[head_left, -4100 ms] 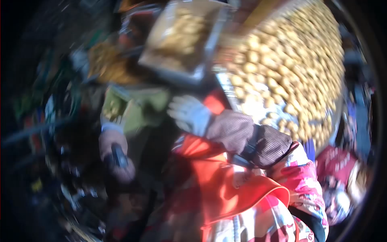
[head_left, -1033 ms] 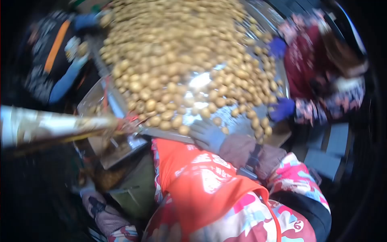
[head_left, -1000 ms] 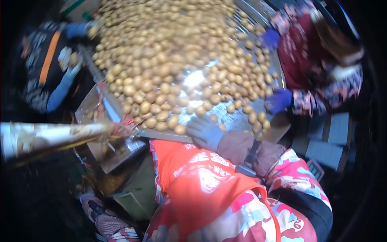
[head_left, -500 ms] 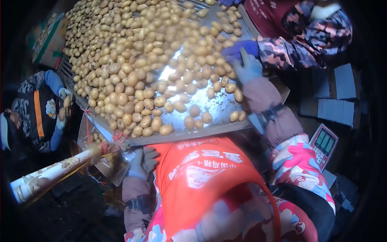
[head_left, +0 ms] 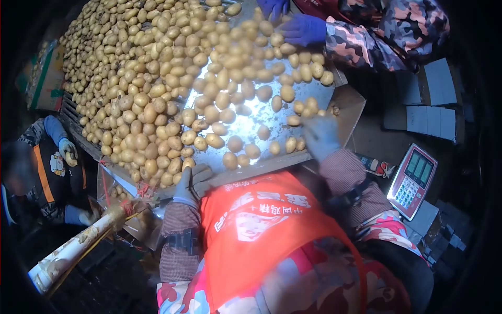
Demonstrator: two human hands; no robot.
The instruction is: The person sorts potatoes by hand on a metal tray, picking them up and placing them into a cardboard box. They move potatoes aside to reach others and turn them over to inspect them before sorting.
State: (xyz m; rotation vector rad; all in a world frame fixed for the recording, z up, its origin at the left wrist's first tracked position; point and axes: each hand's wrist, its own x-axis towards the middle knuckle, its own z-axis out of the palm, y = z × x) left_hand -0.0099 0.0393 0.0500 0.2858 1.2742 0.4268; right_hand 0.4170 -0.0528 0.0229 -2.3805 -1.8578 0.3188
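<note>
Many yellow potatoes (head_left: 141, 99) cover the left and middle of a sloping metal tray (head_left: 246, 131), thinning out toward its right side. My left hand (head_left: 192, 183), in a grey glove, rests at the tray's near edge with its fingers apart, close to the lowest potatoes. At the tray's lower right corner is my right hand (head_left: 321, 137), gloved and blurred, beside a few potatoes; what its fingers hold, if anything, cannot be made out.
Across the tray, a co-worker's purple gloves (head_left: 303, 30) are among the potatoes. Another person (head_left: 47, 162) is at the left, near a white tube (head_left: 78, 248). A scale display (head_left: 413, 180) and cardboard boxes (head_left: 431, 123) stand at the right. A cardboard flap (head_left: 349, 112) borders the tray.
My right hand has come down from the tray's far right side to its near corner. My left hand has risen to the tray edge. The co-worker's purple glove has moved away, and the view has shifted.
</note>
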